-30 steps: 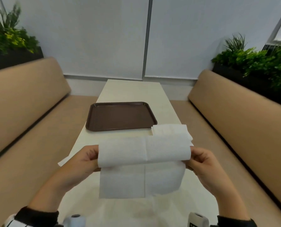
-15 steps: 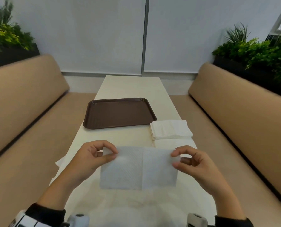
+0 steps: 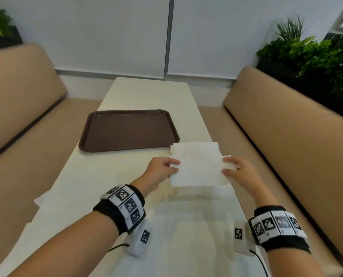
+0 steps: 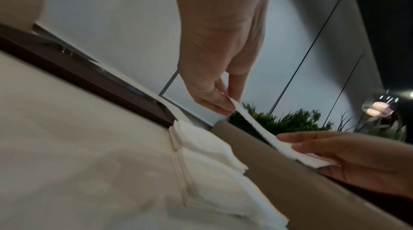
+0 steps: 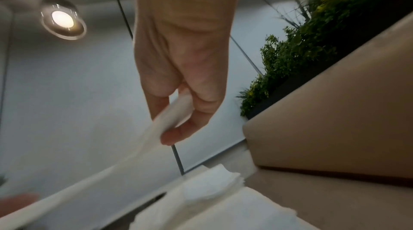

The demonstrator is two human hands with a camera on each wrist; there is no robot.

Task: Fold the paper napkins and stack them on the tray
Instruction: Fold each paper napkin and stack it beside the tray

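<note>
Folded napkin (image 3: 198,170) pinched at its ends by left hand (image 3: 160,170) and right hand (image 3: 240,172), just right of brown tray (image 3: 126,130), partly hiding napkin stack (image 3: 194,148) on counter (image 3: 146,92), wrist views blurred

A long, narrow cream counter (image 3: 146,92) runs away from the viewer toward a pale grey-white wall (image 3: 106,33) made of flat panels, with a thin vertical seam (image 3: 167,37) down the middle. Tan padded benches line both sides, the left bench (image 3: 16,80) and the right bench (image 3: 286,120), each with a tall backrest. Green plants (image 3: 316,50) in dark planters sit behind both backrests. A round ceiling lamp (image 5: 63,19) glows overhead.
</note>
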